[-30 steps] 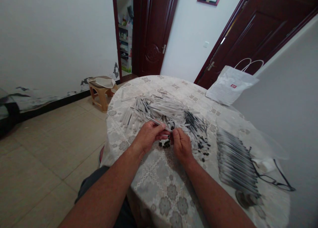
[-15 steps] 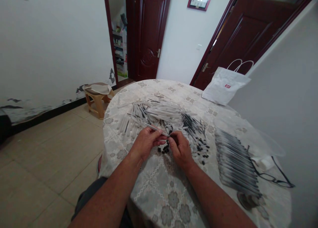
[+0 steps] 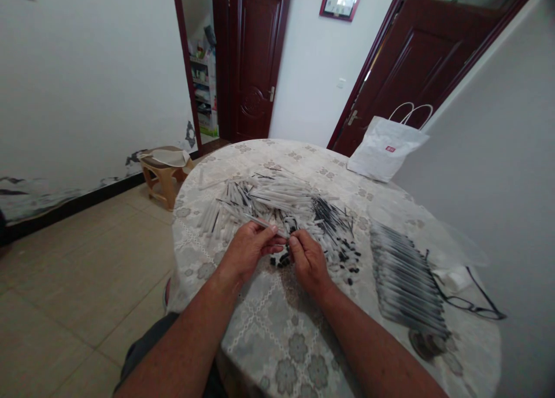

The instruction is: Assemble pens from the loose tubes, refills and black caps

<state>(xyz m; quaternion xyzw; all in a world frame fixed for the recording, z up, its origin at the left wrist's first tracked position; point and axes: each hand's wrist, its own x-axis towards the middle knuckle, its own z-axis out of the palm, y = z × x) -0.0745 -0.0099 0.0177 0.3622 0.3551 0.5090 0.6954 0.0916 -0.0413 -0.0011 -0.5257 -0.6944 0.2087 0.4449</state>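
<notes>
My left hand (image 3: pixel 249 249) is closed around a clear pen barrel (image 3: pixel 260 221) that points up and to the left. My right hand (image 3: pixel 306 261) pinches at the barrel's near end, fingers pressed together on it. Both hands hover over the round table (image 3: pixel 277 328) with its floral cloth. Just beyond them lies a heap of loose pen barrels (image 3: pixel 264 198) and black refills (image 3: pixel 332 216). Small black caps (image 3: pixel 347 259) are scattered right of my right hand.
A neat row of assembled pens (image 3: pixel 405 276) lies at the right, with black glasses (image 3: pixel 470 305) beside it. A white paper bag (image 3: pixel 381 149) stands at the table's far edge. A small wooden stool (image 3: pixel 162 166) sits on the tiled floor at left.
The view has shifted slightly, so everything sits a little further left. My hands stay together on the pen barrel, the right fingers working at its end.
</notes>
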